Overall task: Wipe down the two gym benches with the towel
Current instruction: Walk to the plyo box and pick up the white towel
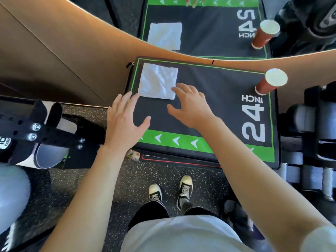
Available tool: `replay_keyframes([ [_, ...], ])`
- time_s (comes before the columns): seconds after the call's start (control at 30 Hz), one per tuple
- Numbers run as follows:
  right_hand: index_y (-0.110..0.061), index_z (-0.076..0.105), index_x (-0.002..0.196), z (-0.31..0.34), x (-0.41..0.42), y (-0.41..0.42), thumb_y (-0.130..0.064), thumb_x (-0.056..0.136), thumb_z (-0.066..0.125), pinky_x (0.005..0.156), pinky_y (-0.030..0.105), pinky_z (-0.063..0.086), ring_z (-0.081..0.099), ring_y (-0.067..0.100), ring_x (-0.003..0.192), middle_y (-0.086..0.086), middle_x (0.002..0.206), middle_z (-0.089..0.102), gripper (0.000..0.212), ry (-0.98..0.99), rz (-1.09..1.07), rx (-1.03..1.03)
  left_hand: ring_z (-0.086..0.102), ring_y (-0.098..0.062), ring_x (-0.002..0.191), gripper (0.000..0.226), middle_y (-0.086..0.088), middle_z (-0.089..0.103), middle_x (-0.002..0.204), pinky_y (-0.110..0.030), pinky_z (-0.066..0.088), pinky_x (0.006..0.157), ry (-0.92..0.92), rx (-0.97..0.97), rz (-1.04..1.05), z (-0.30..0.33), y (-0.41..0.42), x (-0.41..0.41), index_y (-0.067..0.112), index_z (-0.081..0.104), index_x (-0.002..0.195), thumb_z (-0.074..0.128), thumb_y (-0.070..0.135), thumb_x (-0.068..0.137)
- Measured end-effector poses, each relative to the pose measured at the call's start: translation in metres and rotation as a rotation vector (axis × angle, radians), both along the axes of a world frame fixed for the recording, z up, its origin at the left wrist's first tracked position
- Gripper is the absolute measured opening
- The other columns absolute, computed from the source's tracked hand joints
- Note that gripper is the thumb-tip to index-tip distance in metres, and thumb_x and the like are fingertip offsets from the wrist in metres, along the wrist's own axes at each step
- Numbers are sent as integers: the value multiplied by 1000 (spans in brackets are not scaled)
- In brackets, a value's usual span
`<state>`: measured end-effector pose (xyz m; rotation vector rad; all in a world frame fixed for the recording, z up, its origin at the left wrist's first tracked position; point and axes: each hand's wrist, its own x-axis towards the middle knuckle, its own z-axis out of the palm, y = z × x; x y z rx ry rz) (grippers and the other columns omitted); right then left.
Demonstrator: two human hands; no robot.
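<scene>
White folded towel [158, 81] is sitting flat in the far-left corner of the black-and-green padded box [209, 113], and you've got both hands spread wide over it, holding nothing. Your left hand [125, 120] hangs over the box's left edge with fingertips just short of the towel's near corner, while your right hand [190, 104] reaches the towel's right edge. Red paper cup [271, 81] stands upright at the far-right corner.

A single wide-angle view is taken from the wearer's head, directed forward and steeply downward. The black-and-green box top [209, 110] is seen at arm's length, the shoes [171, 193] directly below. Strong lens curvature is seen at the edges. A wall mirror [209, 33] is faced.
</scene>
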<state>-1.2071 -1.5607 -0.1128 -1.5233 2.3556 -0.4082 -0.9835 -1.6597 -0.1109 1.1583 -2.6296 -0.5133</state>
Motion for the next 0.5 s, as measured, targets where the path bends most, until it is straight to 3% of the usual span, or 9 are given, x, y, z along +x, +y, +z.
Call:
replay_keyframes([
  [0.2,-21,45,150,-25,-9,-58,-52,94,55,112,56,34,33,32,145,4,160,37,65,9,28,65,24,-34,157,74,-6,36,166,-59,30,120,-42,37,9,-22,-37,-2,20,41,159,61,53,95],
  [0.5,-24,43,152,-62,-2,-127,-46,100,53,105,53,42,39,30,139,-1,155,40,57,26,-66,173,19,-31,159,75,-2,31,169,-64,28,121,-123,127,-187,-46,-104,4,24,37,161,62,53,96],
])
